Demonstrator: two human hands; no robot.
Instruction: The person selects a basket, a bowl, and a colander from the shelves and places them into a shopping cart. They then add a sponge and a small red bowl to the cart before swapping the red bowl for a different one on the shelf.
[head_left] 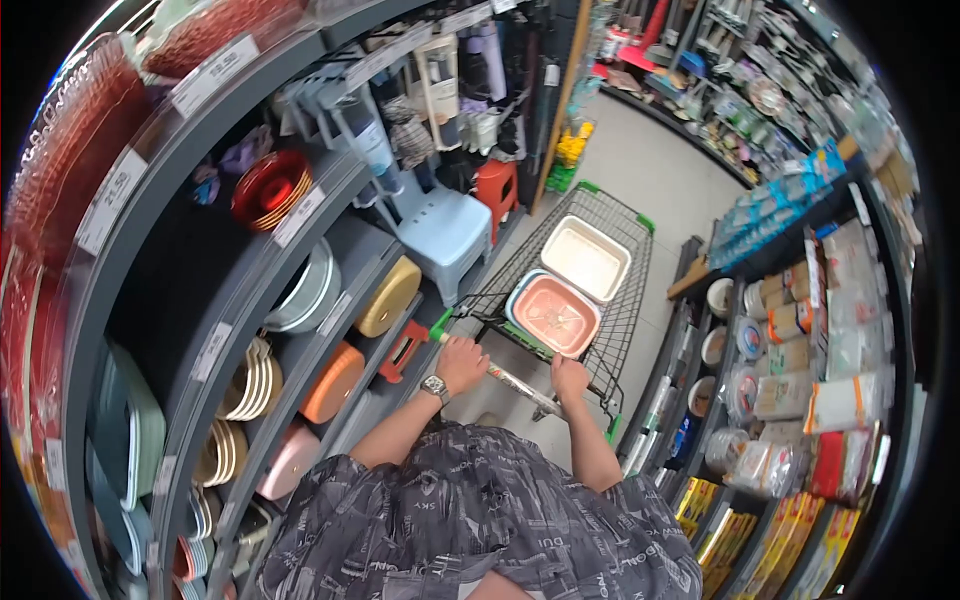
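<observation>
A shopping cart (pixel 640 290) with a dark wire basket and green corners stands in front of me. My left hand (pixel 462 367), with a watch on the wrist, is wrapped round the cart's handle (pixel 513 385). Further right, my right hand (pixel 570 378) is closed at the basket's rear edge, close to the rim of a pink basin (pixel 562 315). Its fingertips are hidden, so what it grips cannot be told. The pink basin sits in a blue one (pixel 514 301). Beyond them in the basket lies a cream rectangular basin (pixel 586 257).
Shelves on the left hold stacked bowls (pixel 255 385), basins and a red bowl stack (pixel 270 188). A light blue plastic chair (pixel 440 225) and a red stool (pixel 497 190) stand near the cart's left side. Packaged goods (pixel 790 375) fill the right shelves. Tiled floor (pixel 625 140) runs ahead.
</observation>
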